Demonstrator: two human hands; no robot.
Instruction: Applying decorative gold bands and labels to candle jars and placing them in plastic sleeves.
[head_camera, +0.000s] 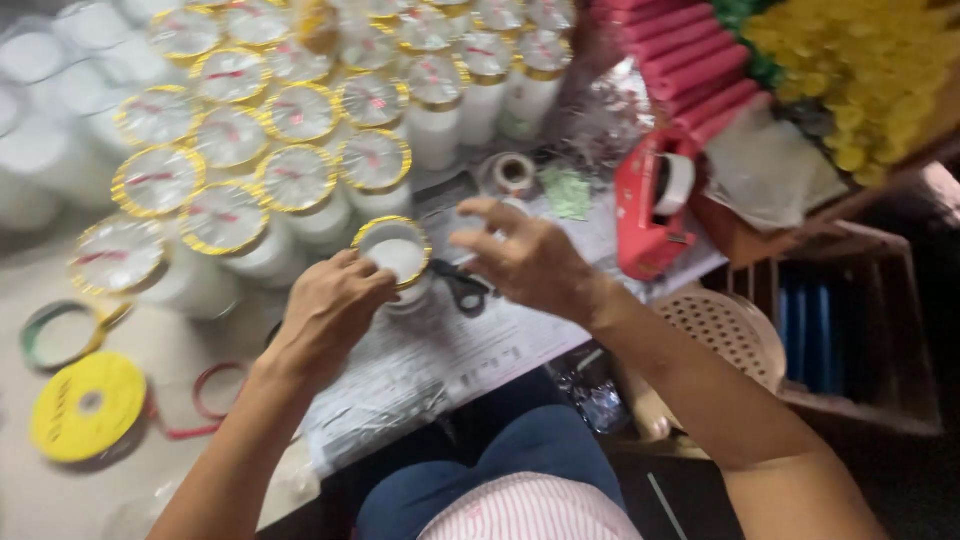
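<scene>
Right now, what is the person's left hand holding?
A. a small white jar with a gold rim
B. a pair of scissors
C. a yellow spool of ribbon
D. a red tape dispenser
A: the left hand grips the small white jar with a gold rim, while the red tape dispenser, yellow spool and scissors lie untouched on the table.
</scene>
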